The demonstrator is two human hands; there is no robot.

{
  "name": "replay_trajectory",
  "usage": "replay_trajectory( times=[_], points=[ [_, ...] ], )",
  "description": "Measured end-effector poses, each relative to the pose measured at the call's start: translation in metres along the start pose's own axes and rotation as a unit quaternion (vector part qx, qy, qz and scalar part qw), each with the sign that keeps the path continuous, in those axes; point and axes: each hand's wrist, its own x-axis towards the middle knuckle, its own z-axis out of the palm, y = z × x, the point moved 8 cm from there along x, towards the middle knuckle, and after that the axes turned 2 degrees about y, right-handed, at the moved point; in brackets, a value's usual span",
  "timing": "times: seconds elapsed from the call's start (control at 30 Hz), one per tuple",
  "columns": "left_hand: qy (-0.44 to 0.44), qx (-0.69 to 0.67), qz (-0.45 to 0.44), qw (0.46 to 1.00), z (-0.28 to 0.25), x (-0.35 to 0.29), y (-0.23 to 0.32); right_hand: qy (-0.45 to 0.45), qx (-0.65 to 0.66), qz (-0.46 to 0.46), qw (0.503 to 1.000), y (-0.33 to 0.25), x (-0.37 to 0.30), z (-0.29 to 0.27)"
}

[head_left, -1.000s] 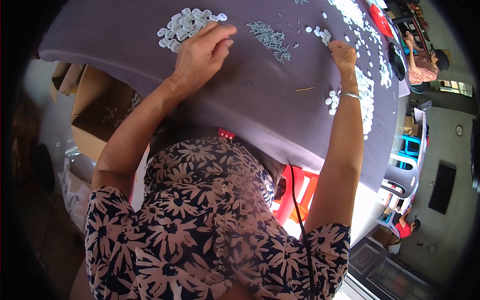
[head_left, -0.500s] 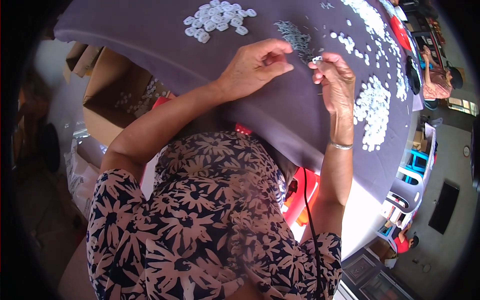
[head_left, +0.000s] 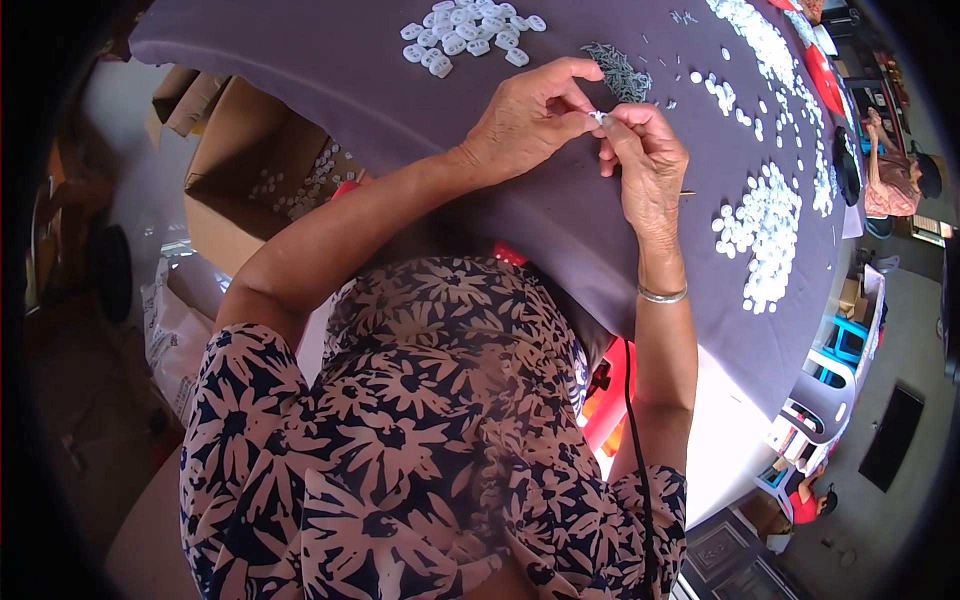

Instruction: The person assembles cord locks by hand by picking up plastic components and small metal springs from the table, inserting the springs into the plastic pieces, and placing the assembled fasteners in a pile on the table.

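Both hands meet over the near part of the grey-purple cloth (head_left: pixel 560 215). My right hand (head_left: pixel 648 160) pinches a small white plastic piece (head_left: pixel 599 117) between thumb and fingers. My left hand (head_left: pixel 530 118) reaches in from the left, its thumb tip against or right beside that piece and its index finger raised. Whatever sits between the left thumb and fingers is too small to make out. Just beyond the hands lies a heap of thin grey screw-like pins (head_left: pixel 618 74).
White oval pieces (head_left: pixel 465 32) form a pile at the far left. Small white round pieces (head_left: pixel 765 235) spread along the right. A cardboard box (head_left: pixel 225 165) with white pieces inside stands left, below the table edge. A thin stick (head_left: pixel 687 193) lies beside my right wrist. Two people are at the right.
My left hand has moved right and my right hand slightly left, so their fingertips now meet at the white piece. The whole view has shifted a little to the left.
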Motion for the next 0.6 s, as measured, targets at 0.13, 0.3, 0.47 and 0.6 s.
replay_trajectory(
  times=[0.13,0.3,0.47,0.6],
  points=[
    [-0.011,0.004,0.020,1.000,0.0031,-0.0005,-0.0009,-0.006,-0.113,-0.023,0.993,-0.0044,0.0021,-0.0078],
    [-0.026,0.021,0.029,0.999,0.0057,-0.0012,-0.0008,-0.017,-0.130,-0.003,0.991,-0.0031,-0.0021,-0.0051],
    [-0.030,-0.030,-0.003,0.999,0.0030,-0.0006,0.0005,-0.001,-0.094,0.018,0.995,-0.0041,-0.0047,-0.0017],
    [-0.030,-0.022,-0.009,0.999,0.0033,-0.0007,0.0017,0.004,-0.095,0.053,0.994,-0.0025,-0.0051,-0.0022]
  ],
)
